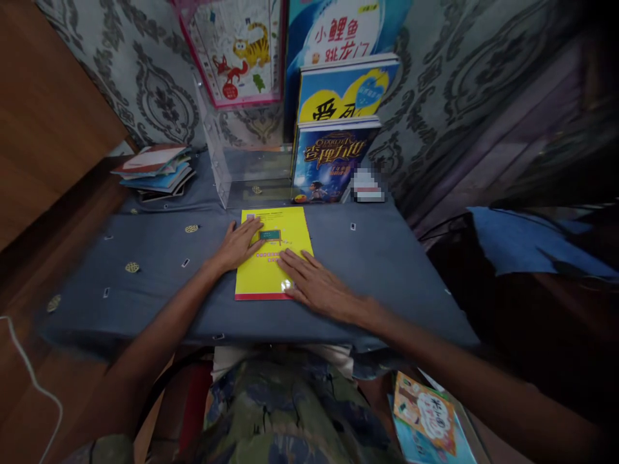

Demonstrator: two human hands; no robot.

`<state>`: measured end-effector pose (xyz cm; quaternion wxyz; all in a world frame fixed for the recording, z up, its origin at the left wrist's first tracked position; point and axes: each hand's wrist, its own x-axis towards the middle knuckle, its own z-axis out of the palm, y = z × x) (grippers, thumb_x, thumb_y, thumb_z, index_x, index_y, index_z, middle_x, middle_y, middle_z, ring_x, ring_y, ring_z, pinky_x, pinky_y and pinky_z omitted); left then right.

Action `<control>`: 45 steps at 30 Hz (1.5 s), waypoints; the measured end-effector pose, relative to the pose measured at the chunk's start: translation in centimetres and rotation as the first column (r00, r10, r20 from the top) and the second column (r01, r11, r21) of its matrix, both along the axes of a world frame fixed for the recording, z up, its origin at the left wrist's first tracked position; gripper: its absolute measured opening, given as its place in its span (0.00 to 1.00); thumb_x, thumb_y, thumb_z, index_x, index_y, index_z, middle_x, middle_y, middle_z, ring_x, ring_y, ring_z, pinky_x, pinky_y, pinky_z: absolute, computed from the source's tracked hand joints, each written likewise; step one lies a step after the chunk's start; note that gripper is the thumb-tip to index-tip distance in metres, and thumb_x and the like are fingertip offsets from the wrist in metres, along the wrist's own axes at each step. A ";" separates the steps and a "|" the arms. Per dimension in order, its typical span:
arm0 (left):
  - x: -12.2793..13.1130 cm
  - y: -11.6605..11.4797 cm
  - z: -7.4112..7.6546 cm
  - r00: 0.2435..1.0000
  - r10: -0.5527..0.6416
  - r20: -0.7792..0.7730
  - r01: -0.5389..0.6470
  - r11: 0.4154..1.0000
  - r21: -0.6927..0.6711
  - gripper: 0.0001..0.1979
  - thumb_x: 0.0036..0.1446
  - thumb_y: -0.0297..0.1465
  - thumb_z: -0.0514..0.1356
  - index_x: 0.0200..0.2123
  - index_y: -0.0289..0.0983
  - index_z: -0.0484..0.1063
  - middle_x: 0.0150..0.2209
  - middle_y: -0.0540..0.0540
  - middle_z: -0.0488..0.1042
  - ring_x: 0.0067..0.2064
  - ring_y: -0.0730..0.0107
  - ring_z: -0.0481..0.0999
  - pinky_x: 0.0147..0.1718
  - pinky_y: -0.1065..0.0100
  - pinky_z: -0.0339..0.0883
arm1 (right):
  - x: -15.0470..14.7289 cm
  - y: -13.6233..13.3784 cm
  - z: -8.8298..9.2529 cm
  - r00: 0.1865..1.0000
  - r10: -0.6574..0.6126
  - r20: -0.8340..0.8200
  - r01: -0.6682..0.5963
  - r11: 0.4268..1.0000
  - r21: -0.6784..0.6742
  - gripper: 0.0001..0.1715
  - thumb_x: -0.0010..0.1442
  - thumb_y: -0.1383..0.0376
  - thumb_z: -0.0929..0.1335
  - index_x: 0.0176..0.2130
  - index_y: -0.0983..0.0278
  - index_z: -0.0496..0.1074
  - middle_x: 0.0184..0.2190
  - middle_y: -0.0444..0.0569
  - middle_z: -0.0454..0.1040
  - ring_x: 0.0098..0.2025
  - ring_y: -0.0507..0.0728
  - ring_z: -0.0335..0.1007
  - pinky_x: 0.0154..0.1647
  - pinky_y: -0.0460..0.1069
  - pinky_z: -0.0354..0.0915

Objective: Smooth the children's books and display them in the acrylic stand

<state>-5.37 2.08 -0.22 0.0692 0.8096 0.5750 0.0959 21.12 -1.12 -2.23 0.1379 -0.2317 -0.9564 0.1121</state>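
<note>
A yellow book [251, 276] with a red lower edge lies flat on the dark blue cloth-covered table [382, 277]. My left hand [240, 243] rests on its upper left part, fingers stretched out across the cover. Over the lower right part lies my right hand [314, 283], palm down, fingers extended. Neither hand grips anything. Part of the cover's print is hidden under my fingers.
Behind the book stands a clear acrylic rack [220, 174] holding several upright books, a blue one [324, 161] in front. A stack of books [155, 169] sits at the back left. More books [428, 419] lie below the table at right.
</note>
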 end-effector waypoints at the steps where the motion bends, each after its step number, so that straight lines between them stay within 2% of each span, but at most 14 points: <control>1: 0.0 0.0 0.1 1.000 -0.003 -0.002 0.003 1.000 0.000 0.26 0.71 0.42 0.46 0.65 0.37 0.60 0.70 0.37 0.56 0.72 0.55 0.52 0.67 0.41 0.46 | 0.2 -0.7 0.1 1.000 0.019 0.002 -0.019 1.000 -0.001 0.36 0.71 0.54 0.61 0.70 0.66 0.53 0.70 0.59 0.56 0.73 0.63 0.45 0.72 0.64 0.50; 6: 0.3 -0.6 0.5 0.999 -0.039 -0.034 0.040 0.999 0.030 0.24 0.71 0.40 0.46 0.64 0.39 0.64 0.68 0.37 0.61 0.70 0.53 0.57 0.67 0.38 0.45 | 1.1 -2.8 0.5 0.995 0.096 -0.038 -0.098 0.994 -0.042 0.33 0.71 0.57 0.62 0.70 0.61 0.55 0.69 0.54 0.60 0.72 0.59 0.50 0.72 0.62 0.51; 8: 0.7 -1.2 0.6 0.992 -0.120 -0.039 0.121 0.992 0.043 0.22 0.71 0.38 0.45 0.62 0.41 0.66 0.67 0.39 0.64 0.69 0.56 0.61 0.67 0.40 0.45 | 1.3 -3.0 0.7 0.993 0.107 -0.055 -0.111 0.992 -0.067 0.31 0.71 0.58 0.61 0.70 0.60 0.56 0.68 0.53 0.61 0.72 0.58 0.51 0.72 0.61 0.52; 11: 1.5 -2.1 0.7 0.967 -0.254 -0.025 0.255 0.966 0.037 0.22 0.71 0.35 0.45 0.63 0.43 0.66 0.66 0.42 0.66 0.69 0.61 0.61 0.67 0.43 0.47 | 1.4 -2.9 1.0 0.991 0.114 -0.067 -0.119 0.989 -0.086 0.30 0.72 0.59 0.61 0.69 0.61 0.57 0.68 0.53 0.62 0.71 0.58 0.52 0.72 0.61 0.52; 13: 1.9 -2.1 0.9 0.961 -0.278 -0.018 0.278 0.961 0.013 0.22 0.71 0.35 0.45 0.63 0.43 0.65 0.67 0.42 0.65 0.69 0.62 0.60 0.67 0.43 0.47 | 1.4 -2.9 1.1 0.990 0.122 -0.068 -0.128 0.988 -0.091 0.30 0.72 0.59 0.61 0.69 0.61 0.58 0.68 0.54 0.62 0.71 0.59 0.52 0.72 0.62 0.52; 19: 2.7 1.3 1.6 0.978 -0.206 -0.040 0.204 0.978 -0.047 0.22 0.71 0.35 0.46 0.64 0.43 0.65 0.67 0.43 0.64 0.69 0.62 0.60 0.68 0.43 0.44 | 1.4 -2.9 1.2 0.988 0.133 -0.072 -0.140 0.985 -0.104 0.31 0.71 0.61 0.62 0.69 0.59 0.56 0.68 0.52 0.62 0.72 0.60 0.51 0.72 0.63 0.52; 22: 2.9 3.3 1.6 0.984 -0.171 -0.052 0.169 0.985 -0.039 0.22 0.70 0.34 0.47 0.64 0.43 0.65 0.67 0.43 0.63 0.69 0.62 0.60 0.67 0.45 0.47 | 1.4 -2.9 1.3 0.989 0.129 -0.079 -0.136 0.985 -0.101 0.31 0.71 0.61 0.63 0.70 0.58 0.56 0.67 0.51 0.63 0.72 0.60 0.51 0.72 0.63 0.53; 25: 3.1 4.3 1.4 0.988 -0.146 -0.046 0.145 0.989 -0.025 0.22 0.70 0.33 0.47 0.64 0.42 0.65 0.66 0.43 0.65 0.68 0.61 0.62 0.66 0.46 0.48 | 1.3 -3.0 1.3 0.989 0.122 -0.080 -0.130 0.986 -0.102 0.31 0.71 0.60 0.63 0.69 0.57 0.57 0.67 0.50 0.63 0.71 0.60 0.52 0.72 0.63 0.53; 35: 3.0 3.6 0.1 0.992 -0.124 0.017 0.124 0.992 0.024 0.23 0.70 0.32 0.44 0.65 0.41 0.62 0.69 0.44 0.61 0.70 0.62 0.58 0.67 0.45 0.46 | 1.1 -2.9 0.9 0.990 0.119 -0.070 -0.124 0.990 -0.073 0.27 0.71 0.61 0.62 0.67 0.63 0.62 0.66 0.52 0.65 0.71 0.61 0.54 0.71 0.63 0.55; 41: 2.9 3.5 0.0 1.000 -0.021 0.001 0.021 0.999 0.046 0.23 0.70 0.36 0.47 0.65 0.41 0.64 0.69 0.42 0.60 0.71 0.51 0.54 0.65 0.37 0.45 | 1.2 -2.6 -0.1 0.984 0.104 -0.145 -0.109 0.994 -0.030 0.23 0.72 0.65 0.59 0.62 0.63 0.68 0.62 0.53 0.71 0.68 0.59 0.61 0.68 0.62 0.60; 45: 2.7 3.5 -0.2 0.997 0.075 -0.010 -0.074 0.995 0.066 0.25 0.69 0.40 0.50 0.65 0.39 0.63 0.70 0.40 0.59 0.71 0.46 0.54 0.65 0.38 0.47 | 1.5 -2.4 -0.9 0.976 0.077 -0.203 -0.076 0.997 0.012 0.21 0.72 0.66 0.60 0.60 0.60 0.71 0.59 0.52 0.74 0.65 0.57 0.65 0.66 0.60 0.63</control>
